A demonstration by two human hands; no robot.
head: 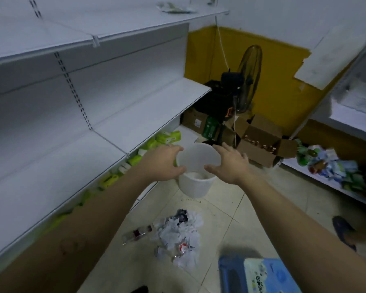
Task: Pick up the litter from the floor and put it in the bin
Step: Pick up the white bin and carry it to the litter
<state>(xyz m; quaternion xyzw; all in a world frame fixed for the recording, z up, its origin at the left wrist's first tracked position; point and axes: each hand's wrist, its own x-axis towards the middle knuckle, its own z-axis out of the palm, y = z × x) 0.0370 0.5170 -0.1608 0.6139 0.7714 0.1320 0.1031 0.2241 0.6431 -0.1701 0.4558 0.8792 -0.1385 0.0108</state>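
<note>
Two bare arms reach to a white plastic bin [195,187]. The left hand [163,163] grips the bin's left rim between curled thumb and fingers. The right hand [230,163], fingers spread, touches its right rim. Crumpled paper litter [178,235] lies on the tiled floor [230,208] just before the bin, nearer the person.

A shop: white retail shelving [114,98] with packaged goods [169,137].

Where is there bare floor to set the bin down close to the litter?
Bare tiles lie between the bin and the litter, and right of the litter up to the right forearm. Crowded: green packs under the left shelves, blue stool below the litter.
</note>
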